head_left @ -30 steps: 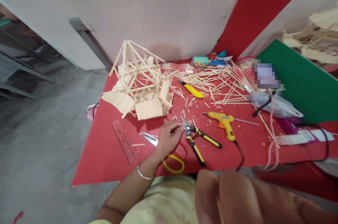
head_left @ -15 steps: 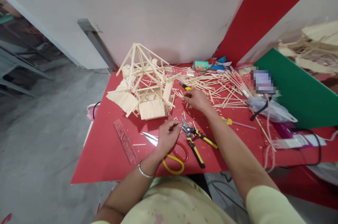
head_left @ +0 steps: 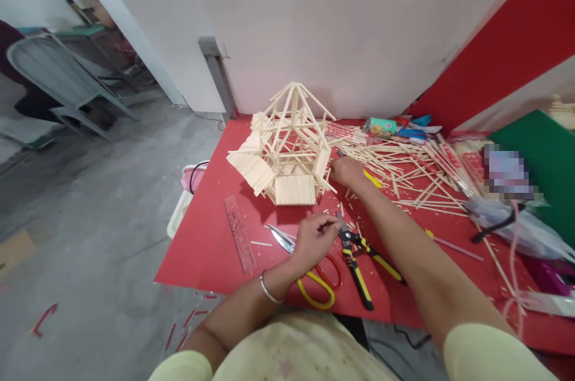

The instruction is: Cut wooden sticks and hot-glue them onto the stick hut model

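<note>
Evidently, the openwork house-shaped model of pale wooden sticks (head_left: 295,190) stood upright on the red tabletop (head_left: 193,261) ahead of both hands, probably so that its walls and roof frame could be reached from either side. The right hand (head_left: 349,172) was at the model's right flank, its fingertips just beside the lower sticks; whether they touched or pinched anything could not be told. The left hand (head_left: 317,240) rested nearer the body, in front of the model and apart from it, fingers loosely curled with thumb and fingertips close together; any small piece between them was too small to make out. Its wrist lay across the steel scissors with red and yellow handles (head_left: 282,239), and its fingertips were near the black-and-yellow hand shears (head_left: 347,237), cutting tools seemingly set within easy reach.
</note>
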Available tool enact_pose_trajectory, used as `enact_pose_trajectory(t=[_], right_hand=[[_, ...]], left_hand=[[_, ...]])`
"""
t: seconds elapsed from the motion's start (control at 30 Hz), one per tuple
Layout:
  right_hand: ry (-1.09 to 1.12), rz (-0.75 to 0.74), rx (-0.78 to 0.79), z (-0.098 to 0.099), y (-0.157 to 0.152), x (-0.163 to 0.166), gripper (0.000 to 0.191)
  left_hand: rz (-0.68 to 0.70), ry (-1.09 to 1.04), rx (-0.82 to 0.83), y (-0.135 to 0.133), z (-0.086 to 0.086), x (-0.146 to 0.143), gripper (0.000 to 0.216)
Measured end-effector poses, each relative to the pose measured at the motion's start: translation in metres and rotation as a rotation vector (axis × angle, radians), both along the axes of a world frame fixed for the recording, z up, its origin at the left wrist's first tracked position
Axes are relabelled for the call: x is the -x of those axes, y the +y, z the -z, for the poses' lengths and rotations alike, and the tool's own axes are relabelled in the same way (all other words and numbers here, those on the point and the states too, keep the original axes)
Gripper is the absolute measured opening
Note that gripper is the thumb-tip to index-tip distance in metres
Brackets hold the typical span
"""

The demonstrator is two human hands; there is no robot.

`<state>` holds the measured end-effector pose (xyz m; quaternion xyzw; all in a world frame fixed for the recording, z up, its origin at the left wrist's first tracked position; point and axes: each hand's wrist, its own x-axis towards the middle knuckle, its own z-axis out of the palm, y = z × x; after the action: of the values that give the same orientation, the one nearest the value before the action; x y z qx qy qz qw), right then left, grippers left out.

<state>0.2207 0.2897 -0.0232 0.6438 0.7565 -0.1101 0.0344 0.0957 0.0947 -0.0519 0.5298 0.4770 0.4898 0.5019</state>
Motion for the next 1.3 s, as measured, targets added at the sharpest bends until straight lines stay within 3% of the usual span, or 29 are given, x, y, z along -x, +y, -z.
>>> enact_pose_trajectory(t=[0.13,0.23,0.43,0.57,0.67,0.83,1.03,1.17,1.3], right_hand=[[0.098,0.01,0.014,-0.014,-0.007,-0.008,0.03],[0.253,0.03,-0.009,-0.029,-0.032,-0.026,0.026],[0.605,0.085,0.001,-0.041,-0.146,-0.052,0.044],[1.116,0.232,0.003,-0.041,-0.221,-0.035,0.039],[1.123,0.16,-0.069,-0.047,-0.249,-0.012,0.029],[0.972,-0.109,-0.305,-0.055,-0.257,0.027,0.018],[0.948,-0.347,-0.484,-0.052,-0.248,0.066,0.02],[0.848,-0.396,-0.613,-0.049,-0.245,0.079,0.019],[0.831,-0.398,-0.584,-0.046,-0.24,0.086,0.018]], left_hand=[[-0.01,-0.026,0.003,-0.001,-0.009,0.002,0.02],[-0.027,-0.077,0.028,-0.001,-0.016,0.005,0.019],[0.032,-0.238,0.109,-0.005,-0.03,0.01,0.025],[0.078,-0.285,0.114,-0.018,-0.035,0.01,0.029],[0.06,-0.348,0.123,-0.034,-0.039,0.016,0.03],[-0.068,-0.419,0.127,-0.05,-0.055,0.047,0.031],[-0.225,-0.544,0.231,-0.044,-0.075,0.087,0.039],[-0.245,-0.544,0.272,-0.036,-0.08,0.097,0.041],[-0.221,-0.51,0.276,-0.03,-0.082,0.106,0.04]])
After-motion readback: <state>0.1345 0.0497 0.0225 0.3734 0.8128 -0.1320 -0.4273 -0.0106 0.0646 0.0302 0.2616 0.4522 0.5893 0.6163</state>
